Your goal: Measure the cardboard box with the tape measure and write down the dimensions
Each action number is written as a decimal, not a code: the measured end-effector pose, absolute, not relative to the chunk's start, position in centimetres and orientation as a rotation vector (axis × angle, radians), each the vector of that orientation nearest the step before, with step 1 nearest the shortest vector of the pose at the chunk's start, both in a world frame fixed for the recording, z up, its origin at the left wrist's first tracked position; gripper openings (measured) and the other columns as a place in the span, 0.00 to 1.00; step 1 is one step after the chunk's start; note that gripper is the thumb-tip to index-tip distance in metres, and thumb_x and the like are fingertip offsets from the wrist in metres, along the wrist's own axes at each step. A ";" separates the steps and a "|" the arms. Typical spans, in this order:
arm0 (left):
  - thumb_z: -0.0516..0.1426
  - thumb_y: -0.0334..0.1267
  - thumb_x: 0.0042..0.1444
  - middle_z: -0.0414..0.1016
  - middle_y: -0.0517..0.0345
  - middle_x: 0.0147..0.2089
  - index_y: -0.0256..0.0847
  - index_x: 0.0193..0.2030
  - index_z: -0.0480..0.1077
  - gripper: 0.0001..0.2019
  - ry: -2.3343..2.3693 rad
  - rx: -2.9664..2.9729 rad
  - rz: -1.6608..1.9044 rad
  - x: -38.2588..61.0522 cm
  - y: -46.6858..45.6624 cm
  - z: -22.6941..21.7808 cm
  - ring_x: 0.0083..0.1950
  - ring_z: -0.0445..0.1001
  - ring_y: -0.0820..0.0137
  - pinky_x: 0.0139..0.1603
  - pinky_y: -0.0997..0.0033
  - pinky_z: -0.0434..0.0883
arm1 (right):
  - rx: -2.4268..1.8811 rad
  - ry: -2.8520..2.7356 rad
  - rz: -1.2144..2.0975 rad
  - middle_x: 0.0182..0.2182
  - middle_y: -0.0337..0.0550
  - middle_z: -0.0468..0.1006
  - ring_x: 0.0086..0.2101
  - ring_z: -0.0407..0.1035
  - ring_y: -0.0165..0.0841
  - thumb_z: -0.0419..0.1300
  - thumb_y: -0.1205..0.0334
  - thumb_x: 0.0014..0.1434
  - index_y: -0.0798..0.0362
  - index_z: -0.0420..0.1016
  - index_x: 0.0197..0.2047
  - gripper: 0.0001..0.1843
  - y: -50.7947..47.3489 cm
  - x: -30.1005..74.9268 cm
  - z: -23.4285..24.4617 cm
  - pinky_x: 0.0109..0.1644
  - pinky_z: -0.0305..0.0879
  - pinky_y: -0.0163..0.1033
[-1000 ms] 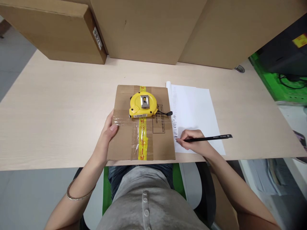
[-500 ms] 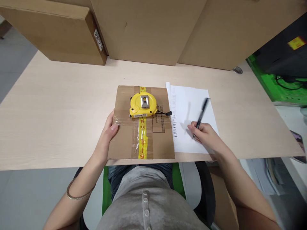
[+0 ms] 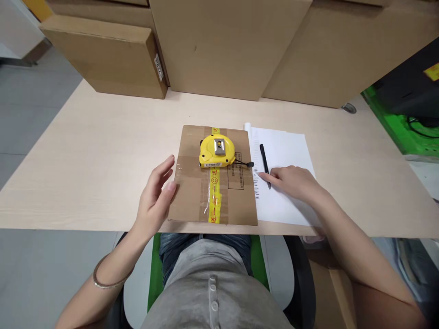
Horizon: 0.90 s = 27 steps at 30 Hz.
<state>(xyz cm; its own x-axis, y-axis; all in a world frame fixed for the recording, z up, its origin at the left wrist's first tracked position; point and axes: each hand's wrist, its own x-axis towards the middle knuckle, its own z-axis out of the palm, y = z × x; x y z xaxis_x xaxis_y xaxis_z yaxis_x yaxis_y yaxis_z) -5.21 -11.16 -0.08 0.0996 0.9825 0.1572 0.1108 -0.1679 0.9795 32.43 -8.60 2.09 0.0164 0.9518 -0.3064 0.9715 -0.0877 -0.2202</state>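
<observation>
A flat cardboard box (image 3: 192,192) with yellow printed tape lies near the table's front edge. On top of it sits a yellow tape measure (image 3: 224,151) with a metal clip and a black wrist cord. My left hand (image 3: 154,196) is open at the box's left side, fingers apart and thumb close to its edge. Right of the box is a white sheet of paper (image 3: 284,146) with handwriting down its left side. A black pen (image 3: 264,157) lies on the sheet. My right hand (image 3: 295,185) rests there, holding nothing, one finger stretched across the pen's lower part.
Large cardboard boxes (image 3: 226,50) stand along the back of the table (image 3: 85,173), with a smaller carton (image 3: 103,59) at the back left. A green surface (image 3: 394,116) with a dark object and cables is at the far right. A chair armrest (image 3: 305,283) shows below.
My right hand has let go of the pen, which now lies on the paper. My left hand has loosened from the box's edge. The camera view has shifted slightly.
</observation>
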 end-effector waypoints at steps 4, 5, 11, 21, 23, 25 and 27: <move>0.66 0.58 0.62 0.58 0.48 0.82 0.55 0.76 0.64 0.38 0.939 1.705 1.199 -7.0 -12.8 -1.1 0.84 0.53 0.43 0.82 0.35 0.57 | 2.281 2.424 -0.314 0.22 0.45 0.76 0.22 0.65 0.35 0.53 0.28 0.68 0.49 0.75 0.29 0.34 -7.9 31.5 5.5 0.28 0.56 0.43; 0.70 0.59 0.56 0.55 0.46 0.83 0.55 0.78 0.60 0.45 0.918 1.763 1.183 -7.2 -13.2 -1.4 0.84 0.52 0.40 0.82 0.32 0.56 | 2.253 2.590 -0.282 0.28 0.47 0.80 0.26 0.70 0.38 0.52 0.27 0.69 0.49 0.77 0.37 0.33 -7.6 30.8 6.5 0.31 0.62 0.44; 0.76 0.43 0.52 0.56 0.52 0.81 0.67 0.74 0.64 0.45 0.881 2.163 1.252 -6.9 -14.4 -2.7 0.80 0.61 0.42 0.78 0.33 0.66 | 1.574 3.121 -0.318 0.53 0.58 0.78 0.56 0.72 0.55 0.52 0.24 0.67 0.55 0.77 0.62 0.44 -3.9 24.5 9.1 0.62 0.68 0.62; 0.63 0.26 0.66 0.55 0.50 0.81 0.59 0.75 0.64 0.35 1.040 2.393 1.421 -5.6 -15.9 -4.1 0.82 0.60 0.56 0.74 0.52 0.76 | 1.727 2.976 -1.445 0.51 0.48 0.83 0.47 0.79 0.47 0.79 0.42 0.48 0.46 0.71 0.57 0.39 -3.0 25.4 8.2 0.50 0.77 0.52; 0.63 0.26 0.66 0.54 0.50 0.81 0.59 0.76 0.63 0.36 1.021 2.393 1.417 -5.6 -15.9 -4.0 0.82 0.59 0.57 0.75 0.53 0.75 | 1.818 2.960 -1.595 0.54 0.48 0.82 0.52 0.78 0.49 0.81 0.43 0.45 0.45 0.74 0.56 0.39 -2.3 26.2 7.3 0.57 0.76 0.56; 0.64 0.27 0.66 0.55 0.50 0.81 0.60 0.75 0.64 0.35 1.034 2.391 1.426 -5.5 -15.9 -4.1 0.82 0.61 0.55 0.72 0.51 0.77 | 2.002 2.935 -1.676 0.55 0.47 0.82 0.55 0.77 0.49 0.80 0.42 0.45 0.45 0.75 0.55 0.38 -1.5 26.7 6.2 0.63 0.73 0.60; 0.64 0.27 0.66 0.57 0.49 0.80 0.61 0.75 0.64 0.35 1.072 2.383 1.434 -5.4 -16.1 -4.3 0.81 0.63 0.52 0.69 0.50 0.80 | 2.222 2.915 -1.667 0.56 0.48 0.81 0.57 0.76 0.49 0.79 0.40 0.47 0.45 0.74 0.54 0.37 -0.6 27.0 5.2 0.67 0.71 0.63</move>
